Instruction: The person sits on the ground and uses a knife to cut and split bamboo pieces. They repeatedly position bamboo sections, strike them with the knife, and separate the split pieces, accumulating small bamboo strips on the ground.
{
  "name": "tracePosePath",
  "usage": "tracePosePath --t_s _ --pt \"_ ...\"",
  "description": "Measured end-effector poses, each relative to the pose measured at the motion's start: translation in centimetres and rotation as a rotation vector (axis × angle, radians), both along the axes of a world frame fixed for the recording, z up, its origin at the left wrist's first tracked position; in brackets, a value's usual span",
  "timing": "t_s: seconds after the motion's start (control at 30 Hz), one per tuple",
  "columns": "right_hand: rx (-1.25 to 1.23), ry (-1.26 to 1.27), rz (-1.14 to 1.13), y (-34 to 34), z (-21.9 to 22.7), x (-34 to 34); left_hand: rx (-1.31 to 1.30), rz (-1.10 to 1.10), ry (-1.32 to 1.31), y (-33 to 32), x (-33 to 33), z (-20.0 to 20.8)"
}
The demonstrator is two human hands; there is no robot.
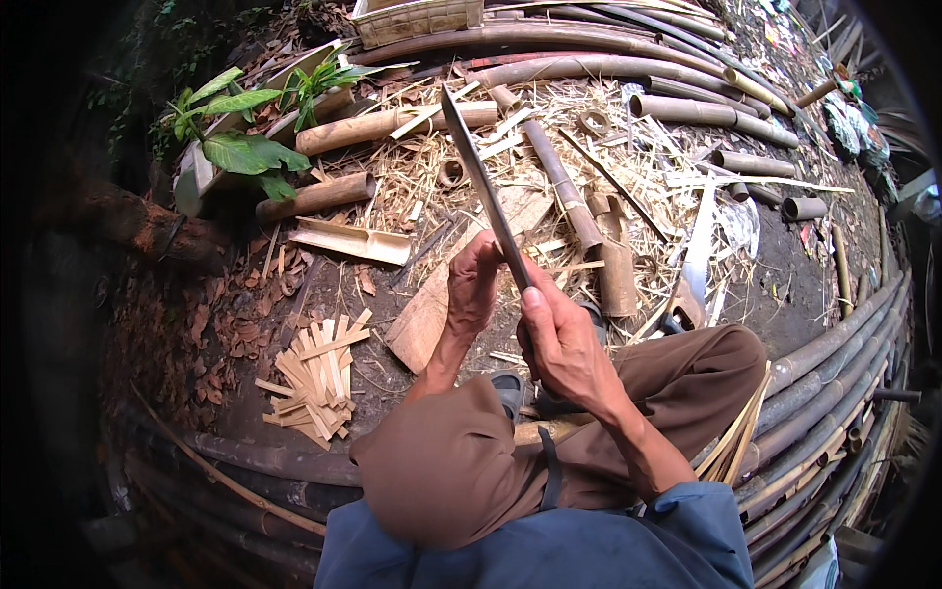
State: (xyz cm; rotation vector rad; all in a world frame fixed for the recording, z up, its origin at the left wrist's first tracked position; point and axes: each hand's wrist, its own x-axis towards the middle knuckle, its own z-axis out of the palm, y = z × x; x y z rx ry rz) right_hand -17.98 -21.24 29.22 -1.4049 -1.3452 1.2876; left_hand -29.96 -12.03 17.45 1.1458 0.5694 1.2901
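My right hand (564, 339) is wrapped round the handle of a machete (479, 175), thumb laid along the base of the blade. The long dark blade points up and away to the left, seen nearly edge-on. Beside the blade's lower part is my left hand (473, 290), raised with its fingertips at the blade. Those fingers are partly turned away and hidden, so their grip does not show. Below and beyond the hands lies a flat wooden board (432, 319). A pile of short split bamboo strips (319, 378) rests on the ground to the left.
A handsaw (697, 250) lies right of my knee. Cut bamboo tubes (564, 187) and pale shavings (535, 113) cover the ground ahead. Long bamboo poles (824, 363) are stacked along the right, with more at the far side. A leafy plant (245, 152) grows at the far left.
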Motion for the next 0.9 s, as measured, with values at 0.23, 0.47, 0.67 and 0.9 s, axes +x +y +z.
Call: tracePosePath --t_s 0.23,0.47,0.67,0.9 --pt "0.049 -0.051 -0.016 0.4 -0.4 -0.4 0.085 0.024 0.013 0.8 0.1 1.5" --pt "0.049 -0.062 -0.045 0.1 -0.3 -0.5 0.057 -0.004 -0.076 0.9 -0.2 0.4" --pt "0.062 -0.054 -0.081 0.7 -1.2 -0.9 0.082 0.055 -0.051 1.1 0.1 -0.1" --pt "0.083 -0.153 -0.048 2.2 -3.0 -1.5 0.356 0.368 0.506 1.5 -2.5 -6.3"
